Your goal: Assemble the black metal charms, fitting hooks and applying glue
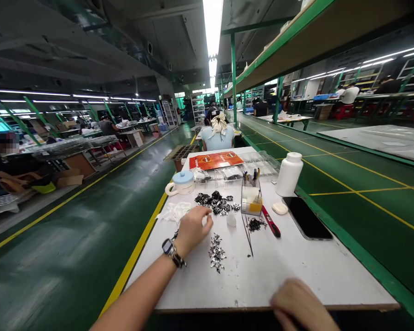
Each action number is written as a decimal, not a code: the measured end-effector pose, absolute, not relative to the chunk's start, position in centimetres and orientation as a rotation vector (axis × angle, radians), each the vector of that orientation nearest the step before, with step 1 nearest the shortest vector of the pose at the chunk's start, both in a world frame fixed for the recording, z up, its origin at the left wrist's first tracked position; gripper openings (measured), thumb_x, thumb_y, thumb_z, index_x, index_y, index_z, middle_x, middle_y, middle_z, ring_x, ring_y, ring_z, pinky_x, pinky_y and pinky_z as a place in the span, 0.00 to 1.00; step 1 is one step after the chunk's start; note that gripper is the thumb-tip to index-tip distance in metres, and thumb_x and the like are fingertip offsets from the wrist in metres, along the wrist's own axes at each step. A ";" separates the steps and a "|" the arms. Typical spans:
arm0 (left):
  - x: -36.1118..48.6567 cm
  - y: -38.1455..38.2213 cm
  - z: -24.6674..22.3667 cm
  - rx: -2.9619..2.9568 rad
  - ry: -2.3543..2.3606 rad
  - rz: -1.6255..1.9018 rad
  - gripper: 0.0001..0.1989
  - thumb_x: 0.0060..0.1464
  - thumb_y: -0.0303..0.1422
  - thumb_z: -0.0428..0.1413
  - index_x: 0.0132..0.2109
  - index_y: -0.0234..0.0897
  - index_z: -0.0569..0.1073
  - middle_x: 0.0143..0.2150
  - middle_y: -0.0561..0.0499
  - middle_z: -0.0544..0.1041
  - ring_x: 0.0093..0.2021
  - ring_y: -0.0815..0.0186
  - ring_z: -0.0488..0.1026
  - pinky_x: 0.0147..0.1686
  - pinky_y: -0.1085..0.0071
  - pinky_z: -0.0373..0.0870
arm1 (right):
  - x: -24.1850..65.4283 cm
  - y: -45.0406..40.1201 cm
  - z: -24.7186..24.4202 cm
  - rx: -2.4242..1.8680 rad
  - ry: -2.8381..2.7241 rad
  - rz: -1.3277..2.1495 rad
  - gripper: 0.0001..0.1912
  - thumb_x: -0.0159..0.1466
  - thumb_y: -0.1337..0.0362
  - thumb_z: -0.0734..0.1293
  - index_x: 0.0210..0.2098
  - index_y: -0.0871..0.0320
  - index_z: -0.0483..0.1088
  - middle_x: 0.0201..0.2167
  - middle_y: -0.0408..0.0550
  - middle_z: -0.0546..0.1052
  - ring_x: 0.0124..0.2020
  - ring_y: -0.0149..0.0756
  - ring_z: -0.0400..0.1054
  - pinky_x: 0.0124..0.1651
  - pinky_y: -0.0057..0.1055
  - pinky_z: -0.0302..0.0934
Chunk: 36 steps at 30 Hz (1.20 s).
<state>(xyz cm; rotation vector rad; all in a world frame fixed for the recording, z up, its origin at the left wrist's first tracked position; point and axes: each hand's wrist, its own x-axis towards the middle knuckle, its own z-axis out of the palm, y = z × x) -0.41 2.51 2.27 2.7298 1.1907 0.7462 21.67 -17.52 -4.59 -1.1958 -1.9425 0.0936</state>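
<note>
My left hand (194,228), with a watch on its wrist, is over the white table (279,266), its thumb and fingertips curled toward each other; whatever they may hold is too small to make out. Just beyond it lies a pile of black shiny pieces (215,202), and to its right a heap of small silvery pieces (216,253). A small whitish translucent piece (231,220) is near the black pile. My right hand (296,301) is blurred by motion at the table's front edge, its fingers not clear. Tweezers (248,236) lie beside small black bits (255,224).
Right of the tweezers are a red cutter (271,221), a phone (307,217) and a white bottle (290,174). A clear tool box (251,197) stands mid-table, a lidded cup (184,183) at back left, a red sheet (216,159) behind. A person (218,135) sits beyond.
</note>
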 end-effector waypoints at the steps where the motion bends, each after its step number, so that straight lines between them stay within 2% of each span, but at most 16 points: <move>1: -0.7 4.2 2.1 2.692 1.240 0.718 0.09 0.60 0.31 0.49 0.45 0.35 0.71 0.43 0.44 0.73 0.44 0.61 0.71 0.44 0.59 0.71 | 21.9 -16.0 -3.4 -1.206 -1.944 0.098 0.10 0.61 0.66 0.62 0.42 0.50 0.69 0.31 0.46 0.76 0.32 0.36 0.71 0.37 0.34 0.68; 2: -0.8 5.7 1.9 2.664 1.249 0.661 0.11 0.59 0.34 0.52 0.47 0.34 0.70 0.45 0.46 0.73 0.43 0.62 0.71 0.43 0.59 0.71 | 22.1 -14.4 -2.3 -1.291 -1.907 0.104 0.11 0.62 0.65 0.61 0.44 0.52 0.68 0.35 0.49 0.76 0.36 0.37 0.71 0.40 0.35 0.67; 4: 0.0 8.2 0.9 2.611 1.232 0.548 0.13 0.59 0.36 0.52 0.49 0.35 0.69 0.48 0.45 0.72 0.44 0.63 0.72 0.42 0.60 0.72 | 21.8 -10.8 -0.5 -1.541 -1.864 0.197 0.13 0.63 0.59 0.59 0.46 0.55 0.66 0.39 0.50 0.75 0.37 0.37 0.71 0.42 0.36 0.67; 6: 1.2 9.7 -0.1 2.557 1.219 0.480 0.14 0.59 0.36 0.52 0.50 0.35 0.69 0.50 0.45 0.71 0.45 0.62 0.72 0.43 0.59 0.72 | 21.2 -7.3 0.4 -1.666 -1.843 0.235 0.21 0.62 0.56 0.60 0.53 0.57 0.61 0.42 0.53 0.74 0.37 0.38 0.71 0.40 0.36 0.67; 10: 2.9 10.3 -1.4 2.449 1.209 0.474 0.15 0.59 0.36 0.52 0.51 0.35 0.68 0.50 0.44 0.71 0.46 0.61 0.71 0.44 0.58 0.71 | 19.7 -2.6 0.0 -1.826 -1.827 0.259 0.28 0.61 0.54 0.62 0.56 0.64 0.58 0.46 0.59 0.71 0.42 0.45 0.70 0.37 0.36 0.64; 13: 2.6 10.0 -1.1 2.367 1.186 0.516 0.15 0.59 0.36 0.52 0.51 0.34 0.68 0.50 0.45 0.71 0.45 0.61 0.72 0.43 0.59 0.72 | 19.3 -0.9 -1.2 -1.878 -1.841 0.279 0.25 0.61 0.54 0.62 0.52 0.63 0.61 0.45 0.59 0.71 0.40 0.44 0.70 0.36 0.33 0.61; 16: 1.4 9.4 -0.4 2.283 1.154 0.572 0.13 0.59 0.36 0.52 0.48 0.33 0.70 0.46 0.46 0.73 0.42 0.63 0.72 0.41 0.61 0.72 | 19.3 -0.1 -2.3 -1.876 -1.861 0.290 0.16 0.62 0.54 0.61 0.40 0.61 0.67 0.38 0.54 0.72 0.33 0.38 0.69 0.33 0.30 0.58; 20: -0.2 8.5 0.1 2.164 1.075 0.657 0.07 0.59 0.31 0.50 0.42 0.33 0.70 0.37 0.48 0.75 0.37 0.66 0.74 0.37 0.68 0.73 | 19.6 0.4 -3.0 -1.844 -1.865 0.260 0.13 0.62 0.56 0.60 0.27 0.58 0.63 0.30 0.48 0.69 0.28 0.34 0.64 0.30 0.30 0.55; 22: -0.7 8.0 0.1 2.130 1.025 0.671 0.08 0.58 0.31 0.47 0.42 0.34 0.69 0.36 0.48 0.76 0.36 0.66 0.75 0.36 0.69 0.74 | 19.8 0.4 -3.0 -1.818 -1.861 0.236 0.14 0.62 0.56 0.61 0.26 0.58 0.60 0.29 0.46 0.67 0.27 0.32 0.62 0.30 0.30 0.55; 25: -1.0 7.1 0.1 2.147 0.997 0.684 0.08 0.57 0.31 0.47 0.41 0.34 0.68 0.37 0.47 0.74 0.39 0.64 0.74 0.38 0.65 0.74 | 20.1 0.1 -2.7 -1.785 -1.847 0.208 0.14 0.62 0.56 0.61 0.26 0.57 0.58 0.28 0.45 0.66 0.26 0.30 0.59 0.30 0.29 0.54; 28: -1.0 6.4 0.1 2.250 0.910 0.629 0.10 0.52 0.28 0.51 0.43 0.38 0.71 0.44 0.46 0.71 0.46 0.61 0.70 0.46 0.60 0.70 | 20.3 -0.3 -2.6 -1.758 -1.837 0.206 0.15 0.62 0.55 0.61 0.25 0.57 0.56 0.27 0.43 0.64 0.25 0.30 0.58 0.30 0.29 0.53; 31: -1.0 6.1 -0.2 2.379 0.710 0.490 0.19 0.48 0.20 0.50 0.46 0.42 0.73 0.51 0.47 0.70 0.52 0.60 0.66 0.54 0.58 0.64 | 20.4 -0.6 -2.6 -1.729 -1.837 0.219 0.16 0.62 0.56 0.62 0.24 0.57 0.54 0.25 0.42 0.63 0.25 0.29 0.56 0.29 0.28 0.52; 34: -1.0 6.3 -0.7 2.459 0.575 0.382 0.24 0.44 0.16 0.48 0.46 0.41 0.74 0.50 0.48 0.73 0.52 0.60 0.67 0.55 0.59 0.63 | 20.4 -1.0 -2.5 -1.703 -1.819 0.218 0.17 0.62 0.56 0.62 0.24 0.57 0.54 0.24 0.42 0.61 0.24 0.28 0.55 0.28 0.28 0.51; 36: -1.0 6.7 -1.0 2.482 0.560 0.366 0.22 0.45 0.17 0.49 0.46 0.40 0.74 0.47 0.47 0.74 0.49 0.61 0.69 0.53 0.60 0.65 | 20.4 -1.2 -2.3 -1.688 -1.803 0.211 0.17 0.62 0.56 0.62 0.23 0.57 0.54 0.23 0.41 0.60 0.24 0.28 0.54 0.28 0.28 0.50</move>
